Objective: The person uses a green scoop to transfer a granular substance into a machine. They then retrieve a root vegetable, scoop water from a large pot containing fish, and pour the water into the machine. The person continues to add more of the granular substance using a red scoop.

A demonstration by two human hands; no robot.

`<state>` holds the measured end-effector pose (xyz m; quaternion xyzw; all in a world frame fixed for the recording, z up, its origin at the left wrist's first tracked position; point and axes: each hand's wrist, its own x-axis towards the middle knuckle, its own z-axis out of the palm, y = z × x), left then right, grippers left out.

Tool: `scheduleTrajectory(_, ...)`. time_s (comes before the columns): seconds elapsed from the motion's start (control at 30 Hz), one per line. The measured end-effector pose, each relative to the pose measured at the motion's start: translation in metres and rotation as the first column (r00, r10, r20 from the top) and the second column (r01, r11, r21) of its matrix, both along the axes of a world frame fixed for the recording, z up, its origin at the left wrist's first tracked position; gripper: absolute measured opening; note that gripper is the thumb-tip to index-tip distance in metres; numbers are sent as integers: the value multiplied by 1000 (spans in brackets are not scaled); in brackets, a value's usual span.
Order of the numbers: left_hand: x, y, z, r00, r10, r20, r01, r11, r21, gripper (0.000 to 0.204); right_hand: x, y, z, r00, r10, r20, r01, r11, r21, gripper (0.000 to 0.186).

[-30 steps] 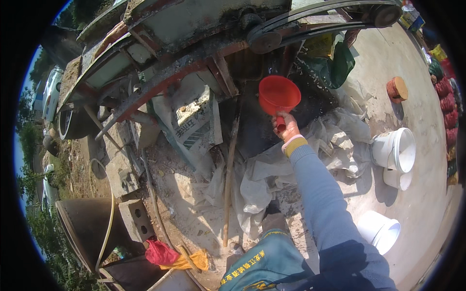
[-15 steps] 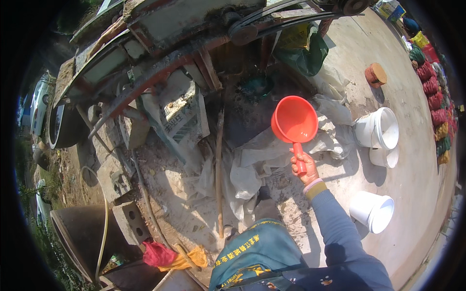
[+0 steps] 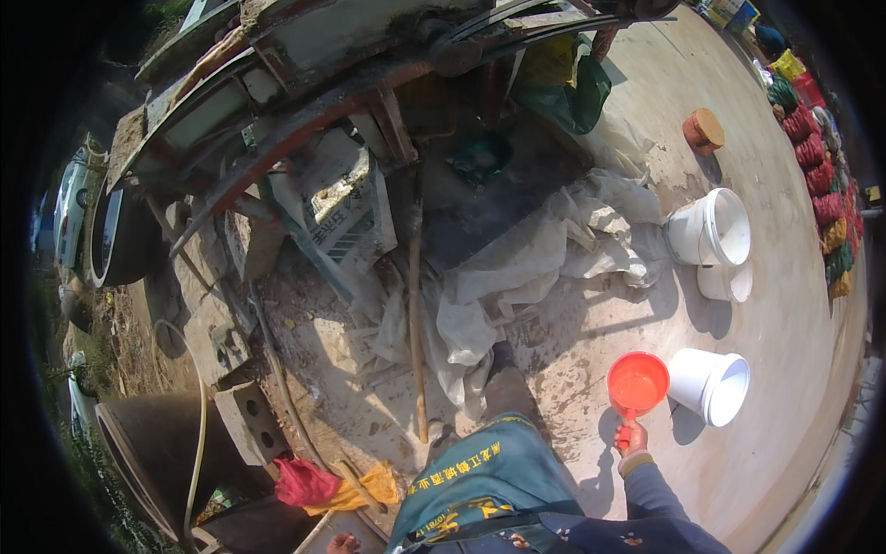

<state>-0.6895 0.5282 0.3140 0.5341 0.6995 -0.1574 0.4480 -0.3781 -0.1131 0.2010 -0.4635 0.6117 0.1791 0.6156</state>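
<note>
My right hand (image 3: 631, 439) is wrapped round the short handle of a red plastic water dipper (image 3: 639, 377). The dipper's round bowl faces up, just left of a white bucket (image 3: 692, 377) that lies or leans with its mouth toward the right. Whether bowl and bucket touch, I cannot tell. At the bottom edge of the picture, a small part of my left hand (image 3: 343, 544) shows beside my green apron (image 3: 484, 480). Most of its fingers are cut off, so its grip is hidden.
Two more white buckets (image 3: 697, 231) stand on the concrete at the right, near a round reddish block (image 3: 703, 132). A belt-driven machine (image 3: 341, 55) fills the top. Crumpled plastic sheeting (image 3: 517, 277) and a wooden pole (image 3: 417, 305) lie ahead. Concrete blocks (image 3: 251, 423) are at left.
My right hand has brought the red dipper down and to the right, from over the plastic sheeting to beside the white bucket. Part of my left hand has come into view at the bottom.
</note>
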Motion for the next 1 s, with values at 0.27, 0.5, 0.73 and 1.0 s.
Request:
scheduleTrajectory(0.27, -8, -39, -7, 992, 124, -30, -126, 991, -45, 13, 256, 138, -70, 994, -109, -16, 94, 916, -390, 22)
scheduleTrajectory(0.5, -4, -54, -1, 983, 169, -69, -173, 983, -53, 13, 526, 426, -9, 854, 374, 362, -195, 875, -443, 30)
scheduleTrajectory(0.73, -2, -56, -1, 982, 187, -34, -189, 980, -60, 13, 479, 401, 54, 850, 164, 500, -191, 982, 3, 16)
scheduleTrajectory(1.0, -46, -49, 2, 980, 190, 62, -187, 981, -54, 12, 261, 203, 29, 923, 28, 383, -149, 945, 290, 13)
